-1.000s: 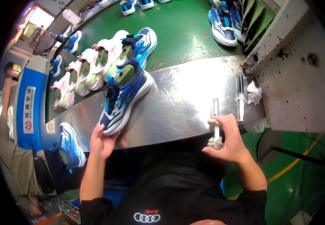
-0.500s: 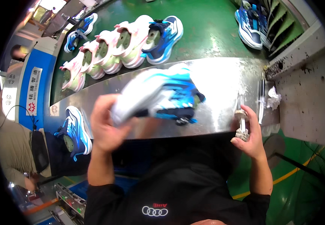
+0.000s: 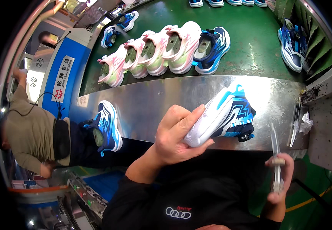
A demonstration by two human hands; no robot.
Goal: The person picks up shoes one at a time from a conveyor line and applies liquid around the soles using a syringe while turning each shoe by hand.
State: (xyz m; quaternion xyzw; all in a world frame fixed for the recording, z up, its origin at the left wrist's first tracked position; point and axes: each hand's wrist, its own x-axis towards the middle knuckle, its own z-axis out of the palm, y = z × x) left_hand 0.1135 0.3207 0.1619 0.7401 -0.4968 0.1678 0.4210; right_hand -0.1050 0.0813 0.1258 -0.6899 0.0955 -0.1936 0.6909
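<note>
Above the steel bench (image 3: 150, 115), the left hand (image 3: 175, 136) is grasping a blue-and-white shoe (image 3: 227, 115) by one end of its white sole, holding it tilted sideways. Near the bench's front edge, the right hand (image 3: 284, 180) is gripping a clear syringe-like tool (image 3: 275, 141), its slim end pointing away from the body. Crumpled white tissue (image 3: 306, 123) is lying to its right. Beyond, pink shoes (image 3: 156, 63) are standing in a row on a green surface (image 3: 250, 50).

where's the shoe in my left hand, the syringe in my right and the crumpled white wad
Shoe (image 3: 215, 118), head view, on its white midsole.
Syringe (image 3: 278, 161), head view, on its pale collar.
Crumpled white wad (image 3: 306, 123), head view, on its middle.
</note>
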